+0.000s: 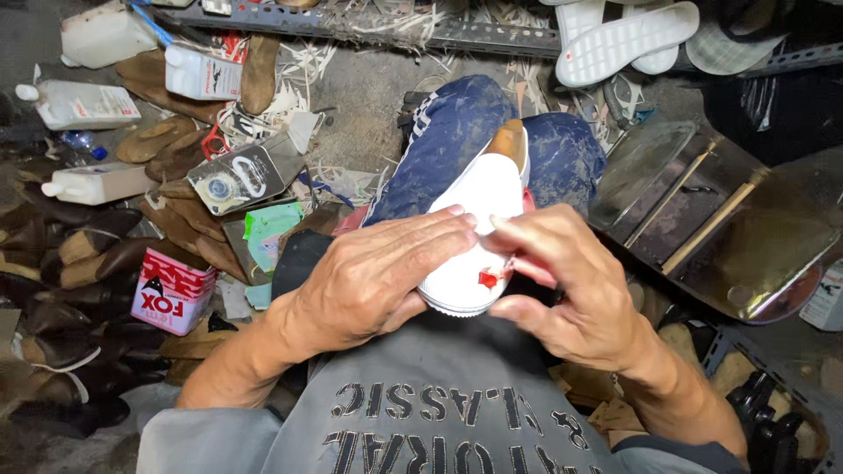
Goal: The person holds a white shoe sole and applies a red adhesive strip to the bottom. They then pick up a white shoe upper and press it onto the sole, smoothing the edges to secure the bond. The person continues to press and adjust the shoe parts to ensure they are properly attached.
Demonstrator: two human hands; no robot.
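Over my blue-trousered knees (492, 140) the white canvas shoe (479, 228) lies heel toward me. My left hand (378, 276) wraps its side, fingers pressed flat; my right hand (571, 281) pinches a small red tag (488, 278) at the heel. Pulling too hard there could tear the tag or smudge the canvas.

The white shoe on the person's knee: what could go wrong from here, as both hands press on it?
1. The white shoe lies only on the knee; it may slip down among the brown leather pieces on the floor.
2. The right hand pinches a small red mark at the shoe's side; the mark might shift or tear.
3. The left hand covers the shoe's side, so dirt may smear the white surface.
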